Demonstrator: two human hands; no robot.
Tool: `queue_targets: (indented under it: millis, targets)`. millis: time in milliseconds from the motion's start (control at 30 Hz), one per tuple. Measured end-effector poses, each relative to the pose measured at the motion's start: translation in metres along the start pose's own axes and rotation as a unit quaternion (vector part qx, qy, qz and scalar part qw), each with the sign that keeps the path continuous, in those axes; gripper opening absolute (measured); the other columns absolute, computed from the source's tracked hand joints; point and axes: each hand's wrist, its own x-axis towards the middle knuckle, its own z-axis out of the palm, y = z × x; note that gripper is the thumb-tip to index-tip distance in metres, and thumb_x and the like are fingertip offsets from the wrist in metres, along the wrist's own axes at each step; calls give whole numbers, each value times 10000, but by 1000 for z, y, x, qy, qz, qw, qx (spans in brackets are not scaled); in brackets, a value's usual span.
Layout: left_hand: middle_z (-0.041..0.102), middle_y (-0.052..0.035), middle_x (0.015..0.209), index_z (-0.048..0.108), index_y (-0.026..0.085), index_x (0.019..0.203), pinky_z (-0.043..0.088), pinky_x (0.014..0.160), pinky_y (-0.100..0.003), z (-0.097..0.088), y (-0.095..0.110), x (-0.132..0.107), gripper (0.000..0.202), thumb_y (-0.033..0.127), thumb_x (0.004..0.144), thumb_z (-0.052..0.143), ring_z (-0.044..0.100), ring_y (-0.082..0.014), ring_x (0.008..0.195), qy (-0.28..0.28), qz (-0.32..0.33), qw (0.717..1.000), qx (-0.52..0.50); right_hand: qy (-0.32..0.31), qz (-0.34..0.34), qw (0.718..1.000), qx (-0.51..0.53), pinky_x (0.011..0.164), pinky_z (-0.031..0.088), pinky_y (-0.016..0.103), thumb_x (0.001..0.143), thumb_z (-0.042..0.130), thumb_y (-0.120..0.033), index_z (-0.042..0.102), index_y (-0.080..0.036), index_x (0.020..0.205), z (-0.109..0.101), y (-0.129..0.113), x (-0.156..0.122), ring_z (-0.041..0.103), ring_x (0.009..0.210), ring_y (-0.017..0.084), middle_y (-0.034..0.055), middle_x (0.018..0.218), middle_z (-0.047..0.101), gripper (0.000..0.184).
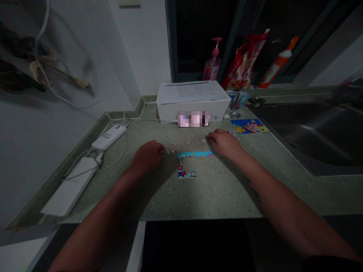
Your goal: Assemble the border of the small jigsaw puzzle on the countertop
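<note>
Now, the person's left hand [147, 156] is curling palm-down at the edge of some small loose jigsaw pieces [169, 152], while the right hand [224, 143] is resting palm-down near other scattered pieces; whether either is holding one, I cannot tell. Between them, a partly assembled, blue-edged cardboard jigsaw border [195, 154] is lying on the speckled green countertop [215, 192], apart from a bright cartoon picture card [249, 126].
</note>
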Motion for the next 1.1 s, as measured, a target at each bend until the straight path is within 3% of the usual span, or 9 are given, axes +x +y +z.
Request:
queue_targets:
  millis: [233, 467, 767, 967, 1100]
  targets:
    - [769, -128, 1128, 838, 281, 1108, 528, 968, -505, 7, 6, 3, 242, 294, 959, 647, 680, -334, 1076, -10, 48, 999, -6, 3, 4, 1000, -13, 952, 495, 373, 1062, 514, -226, 822, -175, 1271, -1, -4, 0, 707, 1123, 295, 172, 1247, 753, 375]
    - [759, -121, 1140, 812, 301, 1074, 530, 998, -501, 10, 10, 3, 251, 287, 987, 577, 661, -316, 1098, -10, 46, 999, 3, 6, 3, 1000, -8, 943, 501, 378, 1059, 516, -232, 820, -178, 1276, -1, -4, 0, 704, 1120, 298, 174, 1231, 751, 377]
    - [766, -131, 1176, 810, 272, 1100, 507, 1050, -502, 12, 3, 5, 399, 104, 932, 489, 672, -311, 1139, 13, 64, 997, -29, 14, -3, 1000, 7, 940, 504, 376, 1060, 528, -228, 821, -177, 1261, -2, -4, -1, 701, 1120, 296, 171, 1250, 746, 359]
    - [754, -148, 1071, 802, 254, 1000, 536, 930, -515, 8, 3, 2, 196, 326, 965, 623, 678, -334, 1023, 2, 15, 1000, 8, 13, -3, 1000, 10, 949, 511, 408, 1059, 510, -239, 823, -187, 1260, -2, -4, -1, 697, 1099, 304, 175, 1241, 742, 376]
    - [764, -134, 1100, 802, 262, 1009, 534, 945, -499, 8, 2, 1, 173, 321, 937, 656, 679, -324, 1044, -7, 22, 1000, 9, 17, -10, 1000, 14, 964, 512, 430, 1060, 518, -244, 824, -184, 1258, 1, -2, 0, 699, 1107, 315, 182, 1234, 741, 369]
